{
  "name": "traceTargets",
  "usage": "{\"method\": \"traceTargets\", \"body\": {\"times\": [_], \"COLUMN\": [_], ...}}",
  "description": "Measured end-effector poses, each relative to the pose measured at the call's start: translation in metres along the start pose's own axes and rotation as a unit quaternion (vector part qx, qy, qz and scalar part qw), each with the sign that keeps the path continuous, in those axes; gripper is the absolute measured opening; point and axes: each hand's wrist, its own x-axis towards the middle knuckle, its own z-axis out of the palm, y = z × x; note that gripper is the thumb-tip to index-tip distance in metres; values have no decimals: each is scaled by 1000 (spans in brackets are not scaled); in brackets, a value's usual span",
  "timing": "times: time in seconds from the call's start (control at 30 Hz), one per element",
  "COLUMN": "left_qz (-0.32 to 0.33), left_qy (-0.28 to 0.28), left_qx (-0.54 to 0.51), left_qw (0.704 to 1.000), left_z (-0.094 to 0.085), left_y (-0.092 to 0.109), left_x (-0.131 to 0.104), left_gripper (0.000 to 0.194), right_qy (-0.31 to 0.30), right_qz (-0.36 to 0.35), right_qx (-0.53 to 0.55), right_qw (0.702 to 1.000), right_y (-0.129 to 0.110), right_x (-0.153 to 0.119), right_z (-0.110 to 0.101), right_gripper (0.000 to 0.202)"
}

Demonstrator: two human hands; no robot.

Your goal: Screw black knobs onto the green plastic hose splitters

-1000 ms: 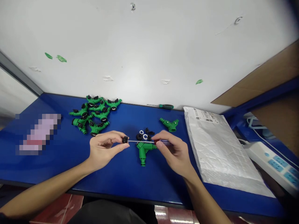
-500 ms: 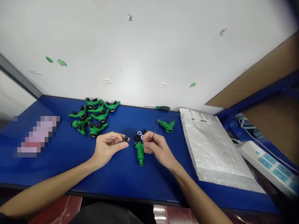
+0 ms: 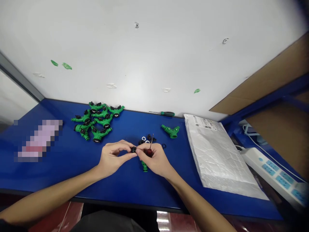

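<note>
Between thumb and fingers, my left hand (image 3: 116, 157) pinches a small black part (image 3: 133, 149). My right hand (image 3: 154, 158) touches the right end of that part with thumb and index finger. A screwdriver (image 3: 149, 151) with a red handle is tucked in my right hand, its thin shaft pointing up. Under the right hand lies a green connector (image 3: 144, 166), mostly hidden. Just beyond the hands are a white ring (image 3: 144, 138) and several small black parts (image 3: 151, 138). A black ring (image 3: 164, 146) lies right of them.
Several green connectors with black valves (image 3: 102, 120) are grouped at the back left. A green Y-shaped connector (image 3: 171, 130) and a green-handled screwdriver (image 3: 167, 113) lie behind the hands. At the right are a silvery padded envelope (image 3: 219, 158) and a power strip (image 3: 275, 170). A blurred pink item lies left.
My right hand has moved left and now meets the black part in my left hand. The left hand has shifted slightly right. More of the small black parts show.
</note>
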Motion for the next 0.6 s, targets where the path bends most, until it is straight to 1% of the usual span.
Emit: {"method": "traceTargets", "body": {"times": [0.07, 0.13, 0.2, 0.3, 0.4, 0.47, 0.5, 0.57, 0.6], "left_qz": [3, -9, -44, -115, -146, -136, -117, -52, -17], "left_qy": [-2, -3, 2, 19, 22, -2, -25, -96, -133], "left_qx": [26, 42, 48, 54, 57, 63, 75, 115, 137], "left_qw": [1000, 999, 998, 992, 987, 989, 990, 987, 981], "left_z": [0, 0, 0, 2, 3, 0, -1, -6, -9], "left_y": [-1, -2, -3, -5, -5, -5, -5, -6, -7], "left_x": [0, -1, -2, -3, -2, 0, 1, 4, 5], "left_gripper": [11, 9, 9, 13, 16, 21, 27, 37, 38], "right_qy": [11, 24, 36, 49, 43, 29, 22, 8, 3], "right_qz": [-3, -20, -48, -102, -133, -117, -99, -48, -24], "right_qx": [-25, -61, -109, -180, -209, -197, -182, -140, -121], "right_qw": [1000, 998, 992, 977, 968, 973, 978, 989, 992], "right_y": [0, 2, 4, 5, 4, 5, 5, 7, 8], "right_x": [0, -1, -1, -1, -1, -1, -1, -2, -2], "right_z": [1, 1, 1, -2, -4, -5, -6, -7, -8], "right_gripper": [25, 22, 21, 24, 24, 25, 25, 23, 21]}}
